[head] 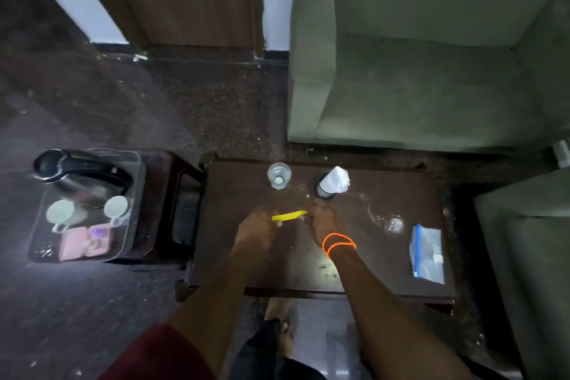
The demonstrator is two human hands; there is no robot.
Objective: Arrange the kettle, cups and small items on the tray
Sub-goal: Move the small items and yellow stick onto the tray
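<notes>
- The step in hand looks like gathering a small item: both hands sit on the dark table (385, 194), pinching a yellow packet (289, 215) between them.
- The left hand (257, 230) grips the packet's nine o'clock end with closed fingertips; the right hand (327, 222), with orange bands (338, 244) on its wrist, grips the three o'clock end the same way.
- The packet lies flat or just above the table top; I cannot tell which.
- The tray (135, 194) stands well apart, at nine o'clock from the hands, on a low stool (172, 194) beside the table.
- On the tray, the kettle (83, 171) fills the twelve o'clock end, two white cups (60, 213) (116, 206) sit side by side below it, and pink sachets (84, 244) lie at the six o'clock end.
- At twelve o'clock from the hands stand a water bottle (279, 175) and a glass capped with white paper (331, 183); a clear bag (427, 253) lies at three o'clock.
- Judging by this, most of the tray is already set; the packet is one of the pieces left.
- The next move calls for one hand to keep the packet, lift it clear and carry it toward nine o'clock, setting it in the open patch near the sachets without nudging the cups.
</notes>
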